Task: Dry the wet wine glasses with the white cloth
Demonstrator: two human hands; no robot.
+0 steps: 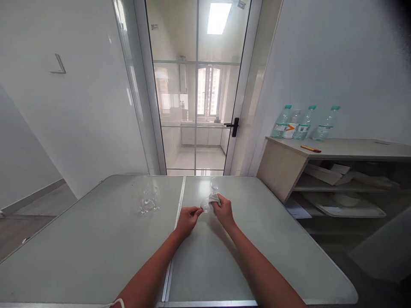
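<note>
Over the middle of the table, my left hand (189, 220) pinches the edge of a clear wine glass (204, 207). My right hand (224, 209) is closed on a white cloth (214, 198), pressed against the glass's right side. Part of that glass is hidden by the cloth and fingers. Just behind my right hand stands another clear glass (215, 184), its lower part covered. Off to the left, several transparent stemmed glasses (148, 200) stand close together; their outlines blend into one another.
The pale green table (96, 248) has a metal seam (175, 239) down its middle. At the right, a wooden shelf unit (285, 164) carries several plastic bottles (302, 124) and an orange-yellow cutter (310, 149). Beyond the table is a glass door (180, 149) with a black handle (235, 127).
</note>
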